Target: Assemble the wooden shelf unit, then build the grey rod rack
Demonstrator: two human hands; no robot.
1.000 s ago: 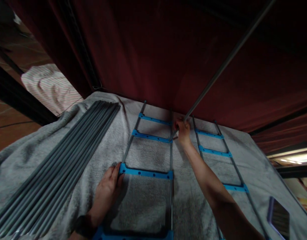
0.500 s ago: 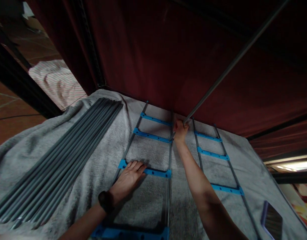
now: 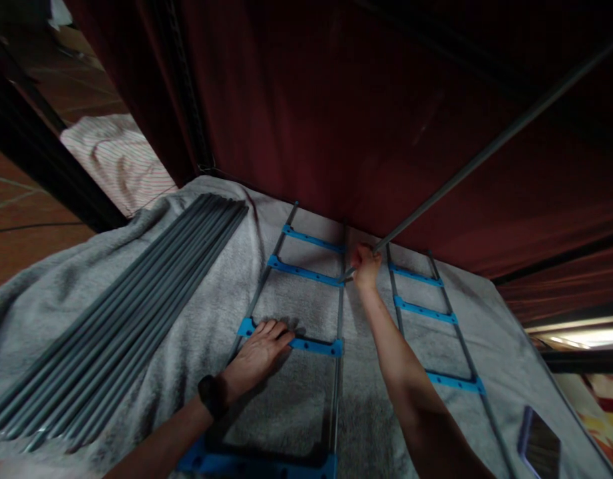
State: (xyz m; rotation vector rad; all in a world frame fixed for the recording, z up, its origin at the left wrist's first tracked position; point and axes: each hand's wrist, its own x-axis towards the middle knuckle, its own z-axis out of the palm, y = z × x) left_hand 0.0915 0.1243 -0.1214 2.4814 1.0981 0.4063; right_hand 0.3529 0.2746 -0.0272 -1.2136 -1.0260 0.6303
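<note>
My left hand (image 3: 264, 344) lies flat over a blue crossbar (image 3: 316, 346) of the left ladder-like frame, fingers stretched across it. A dark watch is on that wrist. My right hand (image 3: 367, 265) is closed round a long grey tube (image 3: 450, 183), which slants up to the upper right. Its lower end meets the right end of another blue crossbar (image 3: 306, 271), beside the frame's right-hand tube (image 3: 340, 319); whether it sits in a hole there I cannot tell. A second frame with blue crossbars (image 3: 426, 310) lies right of my right arm.
A bundle of several grey tubes (image 3: 131, 313) lies at the left on a grey blanket (image 3: 216, 293). At the lower right is a phone (image 3: 540, 442). A dark red curtain (image 3: 306, 120) hangs along the far edge, and a dark post (image 3: 51, 153) stands at the left.
The tube in my right hand has tilted lower toward the right, and that hand has shifted slightly right and down. My left hand stays on the crossbar.
</note>
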